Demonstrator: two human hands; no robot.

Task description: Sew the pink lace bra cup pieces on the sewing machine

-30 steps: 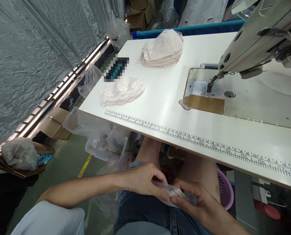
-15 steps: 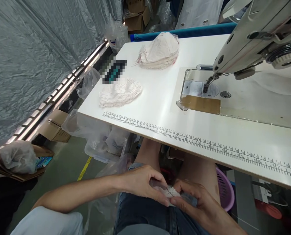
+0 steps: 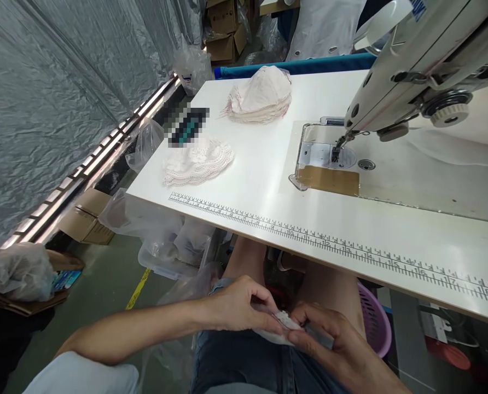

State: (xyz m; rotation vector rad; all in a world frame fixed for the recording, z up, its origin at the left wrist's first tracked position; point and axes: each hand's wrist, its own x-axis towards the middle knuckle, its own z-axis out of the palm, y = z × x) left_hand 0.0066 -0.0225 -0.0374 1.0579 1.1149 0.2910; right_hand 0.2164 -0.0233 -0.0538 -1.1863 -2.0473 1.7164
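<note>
Both hands in the lap, off the table, just out from its near edge. Work is one small white lace-edged fabric piece, held between them, mostly hidden by the fingers. Left hand: thumb and fingers curled, pinching the piece at its left side. Right hand: thumb and forefinger pinch the right side. Fingertips of both sit close together; a thin dark line crosses the fabric there, can't tell if thread or seam.

On the table: white lace stack by the left edge, toward the near-left corner. Pale fabric stack by the far edge, toward the far-left corner, reddish threads at its fringe. Pixelated patch at the left edge, just beside the lace; contents unreadable. Printed ruler scale runs along the near edge. Sewing machine stands on the right part, presser foot over the needle plate; no fabric there.

Below the near edge, right of the legs: purple basket. Clear plastic bin sits under the near-left corner.
</note>
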